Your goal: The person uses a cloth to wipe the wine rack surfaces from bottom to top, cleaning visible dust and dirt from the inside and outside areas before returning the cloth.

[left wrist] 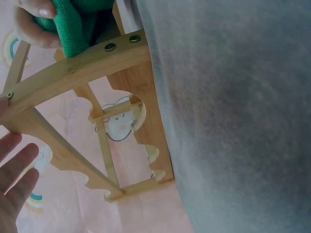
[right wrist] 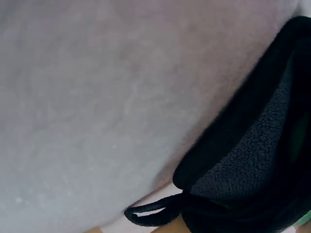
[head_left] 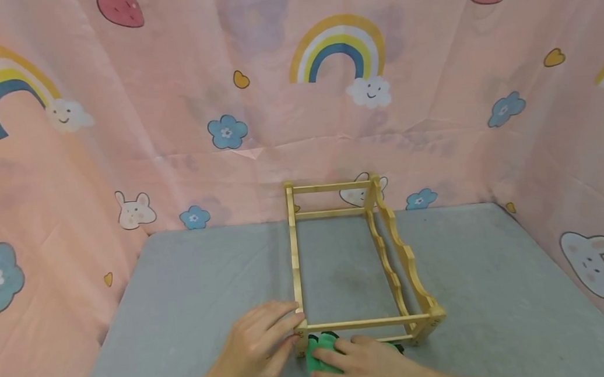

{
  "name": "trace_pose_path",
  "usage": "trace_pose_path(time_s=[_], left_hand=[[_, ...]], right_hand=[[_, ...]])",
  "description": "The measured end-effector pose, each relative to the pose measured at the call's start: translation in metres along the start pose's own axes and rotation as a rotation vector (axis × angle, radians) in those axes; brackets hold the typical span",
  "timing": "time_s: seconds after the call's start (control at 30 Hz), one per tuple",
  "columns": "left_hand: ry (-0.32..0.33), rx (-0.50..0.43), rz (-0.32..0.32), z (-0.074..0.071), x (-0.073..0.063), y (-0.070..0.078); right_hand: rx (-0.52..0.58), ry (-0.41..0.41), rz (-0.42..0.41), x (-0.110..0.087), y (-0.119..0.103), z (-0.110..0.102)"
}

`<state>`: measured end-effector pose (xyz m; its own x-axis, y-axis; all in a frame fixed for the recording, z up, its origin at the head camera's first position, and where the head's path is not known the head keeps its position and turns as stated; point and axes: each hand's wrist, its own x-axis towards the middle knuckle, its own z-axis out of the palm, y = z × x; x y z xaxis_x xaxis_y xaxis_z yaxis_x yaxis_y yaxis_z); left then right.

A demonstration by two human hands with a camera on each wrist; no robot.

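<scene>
Your right hand (head_left: pixel 372 362) is gripping the green cloth (head_left: pixel 327 343): fingers bent over it in the head view, finger and thumb pinching it in the left wrist view. Cloth is bunched at the near end of the wooden rack (head_left: pixel 294 253), right beside the near-left corner, just in front of you. Right wrist view gives you its black edge (right wrist: pixel 233 111), a grey lining (right wrist: pixel 248 160) and 1 black loop (right wrist: pixel 146 221); that shot is dark and very close, so "cloth" is my best read, could be a lined pouch.

Your left hand (head_left: pixel 255 343) is at the rack's near-left corner, fingertips touching the wood, fingers fairly straight and spread; a loose touch, not wrapped round.

Rack sits on the grey table (head_left: pixel 208 277), long sides running away from you. Right side has 2 wavy rails (head_left: pixel 403 251); the near end has 2 crossbars (head_left: pixel 364 324), same at the far end. Left wrist view shows 3 screw heads (left wrist: pixel 110 47) along 1 bar.

Pink curtain (head_left: pixel 172 133) behind and on both sides, printed with 3 rainbows (head_left: pixel 335 32), blue flowers (head_left: pixel 195 217), rabbits (head_left: pixel 134 215) and 2 strawberries (head_left: pixel 120 9) cut by the top edge.
</scene>
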<state>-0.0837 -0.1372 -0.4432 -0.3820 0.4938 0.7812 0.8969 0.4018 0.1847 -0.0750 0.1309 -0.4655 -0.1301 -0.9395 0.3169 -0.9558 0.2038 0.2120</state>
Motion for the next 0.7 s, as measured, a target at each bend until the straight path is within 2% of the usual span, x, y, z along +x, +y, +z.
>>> trace_pose_path(time_s=[0.17,0.3,0.5,0.7], left_hand=[[-0.001,0.000,0.008,0.001,0.001,-0.001],[-0.001,0.003,0.004,0.001,0.002,0.000],[0.016,0.010,0.027,0.002,0.002,-0.001],[0.045,0.015,0.056,0.004,0.001,-0.003]], right_hand=[[0.000,-0.038,0.006,-0.003,0.001,-0.002],[0.001,-0.033,0.020,-0.011,0.002,-0.006],[0.016,-0.013,0.057,-0.032,0.006,-0.012],[0.058,-0.038,0.097,-0.056,0.008,-0.019]])
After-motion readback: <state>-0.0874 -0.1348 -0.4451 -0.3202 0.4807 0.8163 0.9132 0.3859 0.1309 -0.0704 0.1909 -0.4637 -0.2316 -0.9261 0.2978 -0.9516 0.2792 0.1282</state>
